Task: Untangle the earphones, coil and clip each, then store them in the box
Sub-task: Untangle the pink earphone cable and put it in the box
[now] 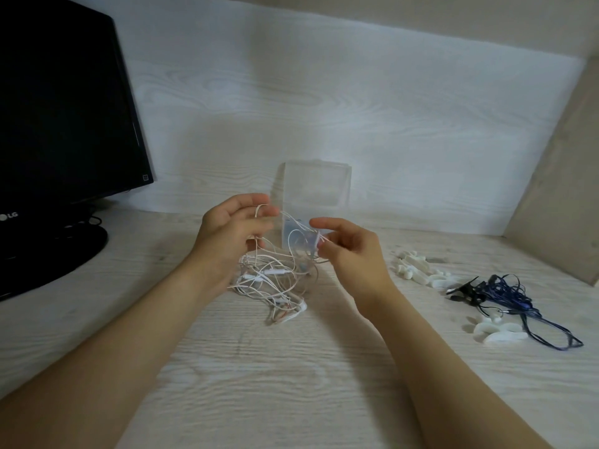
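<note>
A tangle of white earphones [270, 281] lies on the desk in front of me, with strands lifted up between my hands. My left hand [231, 233] holds a loop of white wire over its fingertips, above the tangle. My right hand [348, 246] pinches another white strand at the same height, a little to the right. Behind my hands stands the clear plastic box [316, 189], its lid raised upright. Dark blue earphones [509, 294] lie in a loose heap at the right. White clips [418, 270] are scattered between the box and the blue wire.
A black monitor [61, 102] on its round stand fills the left side. More white clips [500, 332] lie near the blue wire's front loop. A beige side panel [557, 176] closes the desk at the right, and a white wall panel runs behind.
</note>
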`<state>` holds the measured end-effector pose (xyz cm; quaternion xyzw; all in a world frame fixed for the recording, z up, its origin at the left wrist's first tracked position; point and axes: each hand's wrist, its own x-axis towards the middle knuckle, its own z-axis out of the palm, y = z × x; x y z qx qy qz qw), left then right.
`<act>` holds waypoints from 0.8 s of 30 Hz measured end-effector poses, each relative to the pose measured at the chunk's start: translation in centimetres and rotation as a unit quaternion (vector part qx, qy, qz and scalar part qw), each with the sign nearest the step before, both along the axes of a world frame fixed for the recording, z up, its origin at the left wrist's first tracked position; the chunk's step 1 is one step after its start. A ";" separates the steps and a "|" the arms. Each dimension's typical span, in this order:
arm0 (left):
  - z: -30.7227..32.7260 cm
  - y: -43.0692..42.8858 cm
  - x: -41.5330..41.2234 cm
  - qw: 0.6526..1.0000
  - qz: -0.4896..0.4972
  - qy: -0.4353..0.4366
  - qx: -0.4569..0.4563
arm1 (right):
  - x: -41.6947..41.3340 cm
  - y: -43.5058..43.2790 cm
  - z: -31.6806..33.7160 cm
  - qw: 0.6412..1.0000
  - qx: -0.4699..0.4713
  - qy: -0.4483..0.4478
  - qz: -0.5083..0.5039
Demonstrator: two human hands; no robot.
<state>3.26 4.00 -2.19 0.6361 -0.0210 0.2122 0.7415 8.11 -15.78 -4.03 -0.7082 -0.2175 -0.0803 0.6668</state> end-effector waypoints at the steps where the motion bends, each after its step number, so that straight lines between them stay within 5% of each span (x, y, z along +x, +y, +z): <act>1: 0.0 -0.1 -0.1 1.000 -0.012 0.000 0.010 | 0.1 0.1 -0.3 0.999 -0.021 -0.030 -0.001; 8: -0.1 -0.3 -0.2 0.999 0.031 -0.012 0.034 | 0.6 0.0 -1.0 0.955 -0.169 -0.220 -0.103; 18: -1.0 -0.2 0.4 0.981 0.143 0.012 0.134 | 0.6 -0.2 -0.8 0.956 -0.144 -0.229 -0.111; 24: -0.7 -0.5 0.5 0.988 0.105 0.081 0.077 | 0.3 -0.1 -1.2 0.950 -0.211 -0.224 -0.044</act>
